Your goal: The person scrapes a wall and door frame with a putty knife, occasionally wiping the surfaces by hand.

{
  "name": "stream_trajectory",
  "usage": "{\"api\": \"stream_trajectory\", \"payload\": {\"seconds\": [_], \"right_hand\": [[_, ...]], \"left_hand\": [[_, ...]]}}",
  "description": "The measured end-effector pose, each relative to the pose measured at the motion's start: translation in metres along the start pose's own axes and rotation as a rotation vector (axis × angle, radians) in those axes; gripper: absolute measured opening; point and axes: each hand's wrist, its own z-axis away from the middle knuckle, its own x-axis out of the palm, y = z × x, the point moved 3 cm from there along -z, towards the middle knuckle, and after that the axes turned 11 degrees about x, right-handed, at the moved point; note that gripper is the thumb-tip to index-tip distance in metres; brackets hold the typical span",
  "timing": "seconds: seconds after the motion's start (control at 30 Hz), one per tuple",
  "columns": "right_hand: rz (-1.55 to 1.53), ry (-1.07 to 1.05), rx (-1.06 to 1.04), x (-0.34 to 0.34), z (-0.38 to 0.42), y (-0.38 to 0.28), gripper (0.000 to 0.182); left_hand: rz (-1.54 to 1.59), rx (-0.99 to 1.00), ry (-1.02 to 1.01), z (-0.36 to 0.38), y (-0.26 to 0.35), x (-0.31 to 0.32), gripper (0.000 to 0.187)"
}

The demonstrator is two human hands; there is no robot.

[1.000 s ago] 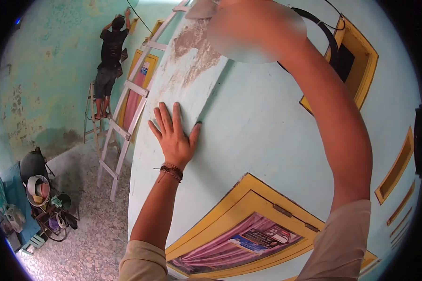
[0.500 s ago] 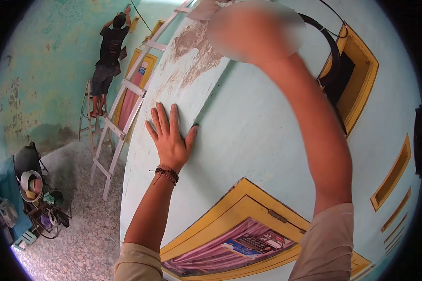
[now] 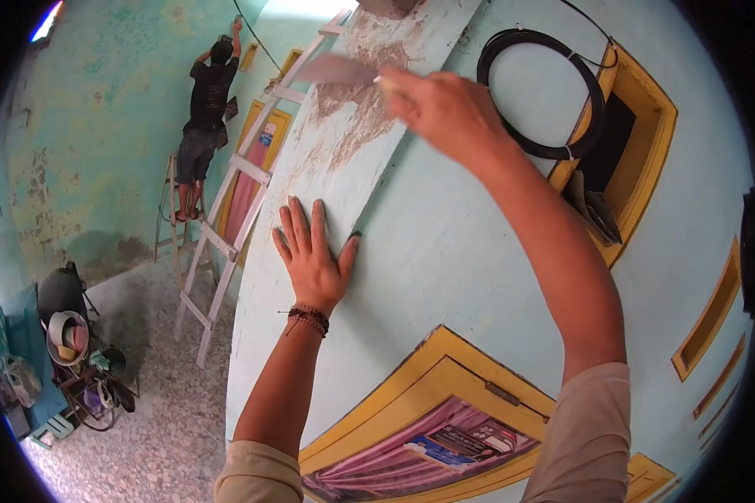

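Note:
My left hand [image 3: 315, 268] lies flat with fingers spread on the pale blue pillar [image 3: 264, 344], near its right edge. A braided bracelet [image 3: 309, 317] circles that wrist. Higher up, my right hand [image 3: 449, 113] is closed round the handle of a scraper [image 3: 337, 70]. Its broad metal blade, smeared by motion, points left across a rough brown patch [image 3: 352, 126] where the paint is gone. The upper end of this patch reaches the top of the view.
A black cable coil [image 3: 597, 96] hangs beside a yellow-framed opening [image 3: 646, 168]. Below is a yellow window frame [image 3: 445, 352]. At left, a ladder [image 3: 249, 169] leans, a person [image 3: 210, 101] stands on another ladder by the wall, and a basin [image 3: 65, 335] sits among clutter.
My right hand and the scraper have come down from the top of the pillar. My left hand stays flat on it. The whole view has shifted slightly.

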Motion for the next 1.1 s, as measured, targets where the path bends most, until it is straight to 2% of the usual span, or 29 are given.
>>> {"api": "stream_trajectory", "payload": {"seconds": [0.07,0.1,0.2,0.23,0.33,0.47,0.5,0.53,0.6,0.63,0.73,0.77,0.9,1.0,1.03,1.1], "right_hand": [[-0.111,0.071,0.105,-0.006,-0.013,0.018,0.032],[-0.036,0.128,0.074,-0.003,-0.012,0.016,0.028],[0.033,-0.061,-0.033,0.0,0.008,-0.024,0.025],[-0.012,-0.03,-0.03,-0.001,0.01,-0.024,0.022],[-0.087,0.074,0.164,-0.006,0.0,0.0,0.024],[-0.046,0.013,0.057,-0.008,0.022,-0.015,0.026],[-0.114,0.089,0.12,-0.007,0.016,0.002,0.02],[-0.156,0.022,0.169,-0.01,0.014,0.005,0.021],[-0.092,0.023,0.095,0.001,0.023,-0.013,0.034],[-0.066,0.082,-0.048,-0.004,0.03,-0.026,0.033],[-0.011,0.0,0.172,0.001,0.01,0.002,0.033],[-0.022,0.022,0.181,0.0,0.006,0.007,0.033],[-0.006,0.115,-0.027,0.0,0.027,-0.017,0.031],[-0.107,0.06,0.171,0.004,0.013,0.013,0.03],[-0.053,0.121,0.242,0.0,0.016,0.007,0.03],[-0.043,0.106,0.12,-0.001,0.026,-0.004,0.022]], "left_hand": [[0.008,-0.007,-0.021,0.001,-0.001,0.001,0.075],[0.01,-0.013,-0.024,0.0,-0.001,0.002,0.076],[0.01,-0.011,-0.015,0.001,-0.002,0.002,0.076],[0.005,-0.007,-0.006,-0.001,-0.003,0.003,0.076],[0.008,-0.003,-0.001,0.001,-0.002,0.002,0.076],[0.011,-0.001,0.004,-0.001,-0.002,0.001,0.075],[0.012,-0.004,-0.003,0.0,-0.001,0.001,0.075],[0.009,-0.001,0.0,0.002,0.001,0.001,0.074],[-0.005,0.012,0.014,0.001,0.001,0.0,0.072],[-0.002,0.005,0.007,0.001,0.001,0.0,0.071],[-0.012,0.006,0.0,0.001,0.001,0.0,0.071],[-0.012,0.008,0.0,0.002,0.001,0.001,0.072],[-0.016,0.007,0.006,0.001,-0.001,0.002,0.072],[-0.018,0.008,0.004,0.001,0.0,0.002,0.071],[-0.019,0.006,0.005,0.001,0.001,0.001,0.071],[-0.017,0.002,0.004,0.001,0.001,0.001,0.071]]}}
